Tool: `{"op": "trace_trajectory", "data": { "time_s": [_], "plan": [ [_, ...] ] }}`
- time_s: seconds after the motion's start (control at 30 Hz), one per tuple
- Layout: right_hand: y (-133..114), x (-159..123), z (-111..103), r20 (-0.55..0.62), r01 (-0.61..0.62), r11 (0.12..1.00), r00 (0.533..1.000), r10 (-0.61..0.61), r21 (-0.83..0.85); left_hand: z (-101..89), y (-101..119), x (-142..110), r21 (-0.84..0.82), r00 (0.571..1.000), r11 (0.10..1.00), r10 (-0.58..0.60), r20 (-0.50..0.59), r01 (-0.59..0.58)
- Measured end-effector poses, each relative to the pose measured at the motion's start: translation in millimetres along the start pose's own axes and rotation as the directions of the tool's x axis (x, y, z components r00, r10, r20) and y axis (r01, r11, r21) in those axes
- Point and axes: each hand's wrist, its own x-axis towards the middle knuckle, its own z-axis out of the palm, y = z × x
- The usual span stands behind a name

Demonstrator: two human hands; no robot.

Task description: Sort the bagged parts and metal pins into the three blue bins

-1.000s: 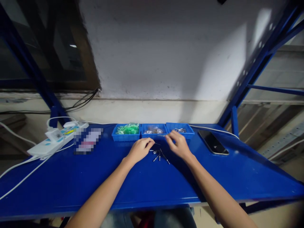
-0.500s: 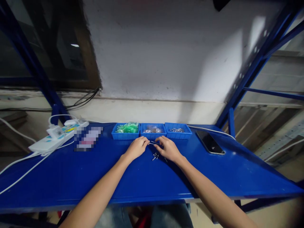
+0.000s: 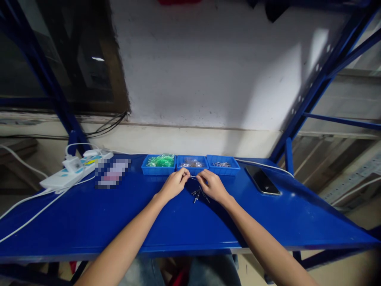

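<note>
Just in front of the bins, my left hand (image 3: 175, 183) and my right hand (image 3: 213, 185) face each other with a small gap between their fingertips. A thin metal pin (image 3: 193, 177) bridges that gap, its ends hidden in the fingers. Both hands are closed in a pinch on it. Below the right fingers, several similar metal pins (image 3: 196, 194), some with thicker ends, lie in a loose pile on the blue table (image 3: 178, 226).
Along the back stand a blue bin with green and clear plastic pieces (image 3: 143, 170), a middle bin with small bagged parts (image 3: 181, 171), and a bin of metal pins (image 3: 232, 171). A phone (image 3: 263, 180) lies right; a power strip (image 3: 59, 179) with cables sits left.
The fingertips of both hands have come nearer each other around the pin, the right hand's fingers closing in more tightly. The view has shifted slightly.
</note>
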Motion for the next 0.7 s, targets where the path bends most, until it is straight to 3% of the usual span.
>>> {"op": "trace_trajectory", "data": {
  "time_s": [0.3, 0.37, 0.47, 0.53, 0.6, 0.63, 0.7],
  "plan": [
    [-5, -1, -3, -0.018, 0.123, 0.989, 0.992, -0.125, -0.076, 5.0, -1, 1, 0.065, 0.997, 0.996, -0.066, -0.048, 0.069],
    [1, 3, -9, -0.068, 0.115, 0.987, 0.99, -0.123, -0.112, 6.5, 0, 3, 0.091, 0.997, 0.993, -0.076, -0.032, 0.079],
    [23, 10, -20, -0.277, -0.104, 0.977, 0.96, 0.05, -0.184, 11.5, -1, 7, 0.202, 0.997, 0.977, -0.073, 0.001, 0.071],
    [41, 13, -25, -0.382, -0.347, 0.915, 0.889, 0.252, -0.206, 15.7, -5, 10, 0.321, 0.995, 0.945, -0.089, 0.048, 0.069],
    [52, 11, -26, -0.39, -0.501, 0.84, 0.83, 0.399, -0.208, 19.2, -9, 13, 0.407, 0.987, 0.911, -0.123, 0.105, 0.071],
    [54, 9, -24, -0.361, -0.525, 0.826, 0.825, 0.435, -0.205, 20.4, -11, 14, 0.418, 0.983, 0.906, -0.132, 0.127, 0.068],
    [51, 3, -16, -0.249, -0.481, 0.857, 0.867, 0.432, -0.186, 21.6, -16, 14, 0.397, 0.981, 0.916, -0.128, 0.142, 0.062]
  ]
}}
